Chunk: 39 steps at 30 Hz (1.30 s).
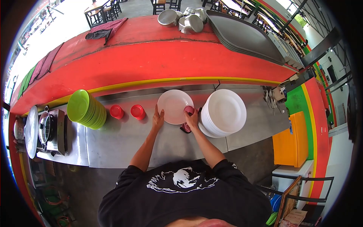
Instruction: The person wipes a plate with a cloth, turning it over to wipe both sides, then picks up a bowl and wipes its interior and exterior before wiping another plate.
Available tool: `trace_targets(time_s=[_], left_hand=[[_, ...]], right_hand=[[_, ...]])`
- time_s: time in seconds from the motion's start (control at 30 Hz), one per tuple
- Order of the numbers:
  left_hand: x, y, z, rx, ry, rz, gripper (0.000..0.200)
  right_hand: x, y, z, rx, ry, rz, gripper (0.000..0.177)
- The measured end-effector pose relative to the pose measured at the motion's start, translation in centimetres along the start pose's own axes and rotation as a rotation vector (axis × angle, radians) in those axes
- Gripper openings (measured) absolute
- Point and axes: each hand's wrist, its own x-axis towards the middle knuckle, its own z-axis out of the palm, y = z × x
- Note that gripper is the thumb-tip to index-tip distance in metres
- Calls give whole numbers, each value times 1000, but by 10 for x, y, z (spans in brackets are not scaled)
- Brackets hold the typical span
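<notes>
A white plate (174,104) is between my hands over the steel counter. My left hand (158,118) grips its left rim, thumb toward the front face. At the right rim, my right hand (192,118) is closed on a dark red cloth (188,109), pressing part of it to the plate. More of the cloth hangs below that hand. Just right of it stands a tall stack of white plates (225,111). Two small red cups (117,111) are left of my left hand, and a stack of green bowls (85,109) stands farther left.
A gas stove (56,130) with a lidded pot (45,128) stands at the counter's left end. Metal pots (191,23) and stacked grey trays (245,36) sit on the red ledge (151,56). Utensils (271,99) lie at the right end, near an orange bin (291,142).
</notes>
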Motion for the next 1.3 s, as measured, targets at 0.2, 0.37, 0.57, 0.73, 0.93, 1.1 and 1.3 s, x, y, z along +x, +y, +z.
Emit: trace_targets(time_s=[0.2, 0.37, 0.57, 0.73, 0.93, 1.1, 1.3], left_hand=[[0, -32, 7, -238, 70, 397, 63], [-38, -8, 0, -344, 136, 331, 59], [-97, 36, -11, -523, 368, 166, 56], [-113, 31, -43, -663, 406, 38, 51], [-121, 58, -52, -615, 323, -12, 42], [-125, 83, -45, -570, 368, 123, 41], [-136, 100, -66, -682, 338, -90, 41]], right_hand=[[-12, -11, -8, 74, 30, 83, 70], [-51, -24, -18, 216, 10, 84, 59], [-111, -38, -40, 261, -126, 3, 59], [-119, -96, -87, -25, -248, -241, 54], [-117, -160, -45, 138, -39, -562, 57], [-155, -144, 0, -230, -228, -781, 70], [-193, -143, -35, -98, -611, -740, 67]])
